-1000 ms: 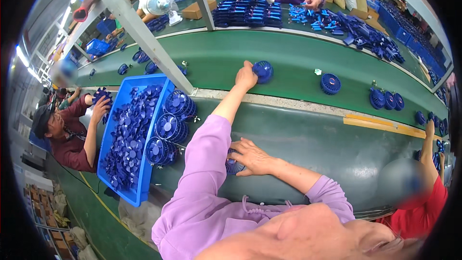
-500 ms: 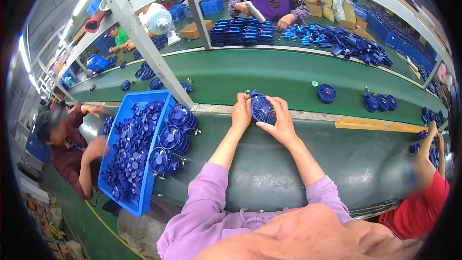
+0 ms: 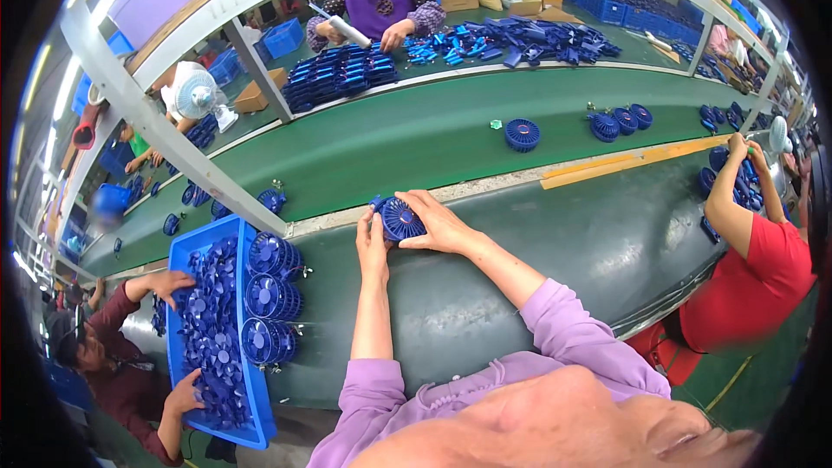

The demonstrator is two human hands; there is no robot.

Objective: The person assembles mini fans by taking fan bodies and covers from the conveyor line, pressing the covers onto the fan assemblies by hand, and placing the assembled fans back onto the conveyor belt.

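Between my two hands, over the near edge of the green conveyor, is a round dark-blue fan head [image 3: 401, 218] with a slatted cage. My left hand [image 3: 372, 241] pinches its left side, where a small blue stub sticks up. My right hand [image 3: 440, 225] curves round the right rim, thumb underneath. Left of my forearms, several caged fan housings [image 3: 272, 297] with small wired parts stand in a row along a blue bin [image 3: 261, 412]. Loose blue fan blades [image 3: 211, 329] fill that bin.
On the green conveyor belt [image 3: 390, 146] lie a fan head [image 3: 523, 134] and several others. A white post [image 3: 165, 139] rises left of my hands. Co-workers sit at left, right and across; one at left has a hand [image 3: 185, 393] among the blades. Yellow strips [image 3: 641, 159] line the belt's edge.
The view has swung to the right, so the scene sits further left. My hands keep the fan head between them. The left co-worker's hands have come down to the bin.
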